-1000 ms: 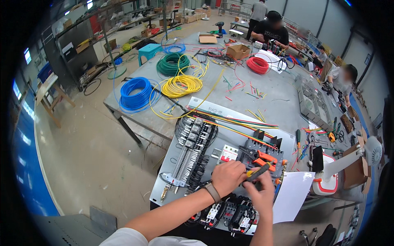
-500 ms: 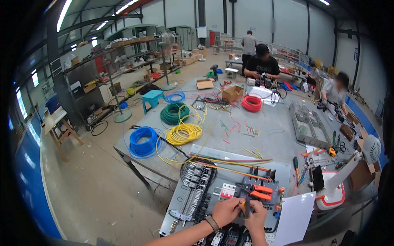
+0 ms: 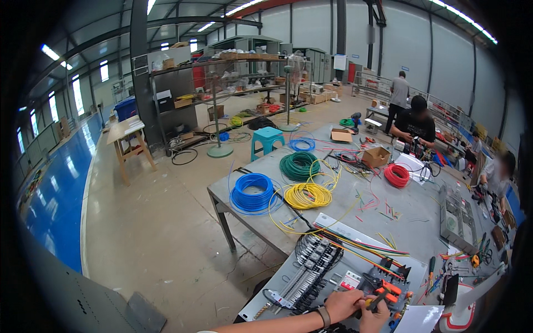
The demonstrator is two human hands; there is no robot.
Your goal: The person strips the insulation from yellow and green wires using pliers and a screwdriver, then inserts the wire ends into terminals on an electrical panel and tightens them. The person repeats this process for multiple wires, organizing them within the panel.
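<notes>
Yellow-and-dark hand tool (image 3: pixel 378 301): seen in the head view, low and right of centre, held between two bare hands above the wired panel; its dark end is slanted up to the right, and its exact kind cannot be told.
Left hand (image 3: pixel 341 305): reached in from the lower edge, a wristband (image 3: pixel 323 316) worn at the wrist; its grip is closed, the fingertips pinched at the yellow part.
Right hand (image 3: pixel 375 317): bent up from below, its grip closed around the tool.
Wired panel (image 3: pixel 330 223): laid at the near edge of the desk (image 3: pixel 411 208), crowded with black wiring, a long terminal row (image 3: pixel 300 283) on the left and a white-and-red breaker (image 3: pixel 351 280) just beyond the hands.
Orange-handled pliers (image 3: pixel 390 289): rested on the panel's black parts, near the tool.
Wire coils: blue coil (image 3: pixel 250 205), green coil (image 3: pixel 291 172) and yellow coil (image 3: pixel 305 204) are grouped at the desk's left side; a red coil (image 3: pixel 397 183) is set farther right.
Right side of the desk: a grey divided box (image 3: pixel 458 242) is placed there; nearer, a white sheet (image 3: pixel 419 319) is seen beside the panel.
Background: a teal stool (image 3: pixel 266 136) is stood past the desk's left edge; a person in a black top (image 3: pixel 413 127) is seen at the far end.
</notes>
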